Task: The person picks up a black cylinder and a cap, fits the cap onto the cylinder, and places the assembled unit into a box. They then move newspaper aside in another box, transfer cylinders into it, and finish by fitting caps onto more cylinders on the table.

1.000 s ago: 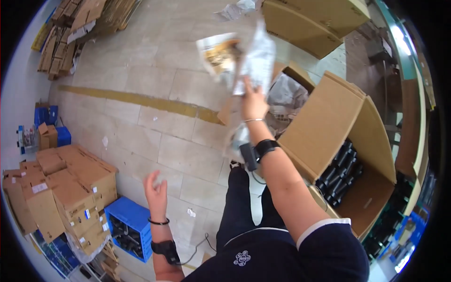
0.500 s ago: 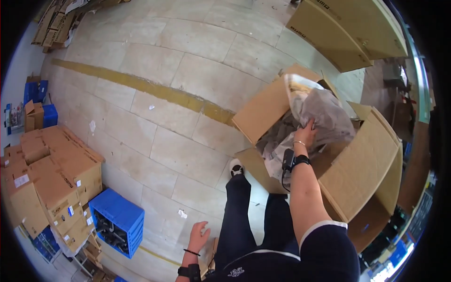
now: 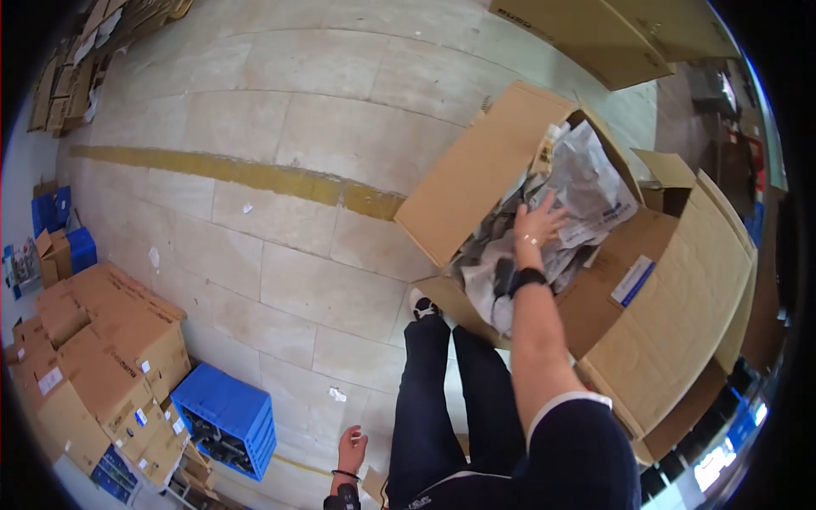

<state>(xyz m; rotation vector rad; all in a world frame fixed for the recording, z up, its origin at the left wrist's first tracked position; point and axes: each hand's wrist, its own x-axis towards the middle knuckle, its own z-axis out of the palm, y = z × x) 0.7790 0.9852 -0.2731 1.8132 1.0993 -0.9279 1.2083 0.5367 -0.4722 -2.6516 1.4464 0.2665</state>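
My right hand [image 3: 539, 225], fingers spread, reaches into a large open cardboard box [image 3: 501, 170] at the right. It lies over crumpled grey-white plastic bags [image 3: 586, 183] that fill the box's far and left part; whether it presses on them I cannot tell. Nothing shows in its grasp. On that wrist is a black strap with a small device. My left hand [image 3: 353, 448] hangs low beside my left leg, fingers loosely curled with a gap at the thumb, and holds nothing that I can see.
Brown cartons [image 3: 110, 340] are stacked at the left, next to a blue plastic crate [image 3: 225, 416] with dark items inside. Large cardboard panels [image 3: 595, 38] stand at the far right. Flattened cardboard [image 3: 76, 72] lies far left. A yellow line [image 3: 229, 174] crosses the tiled floor.
My right hand has let go of the grey plastic and spread its fingers. The bunched plastic has sunk lower into the box and lies flatter. The view has shifted slightly.
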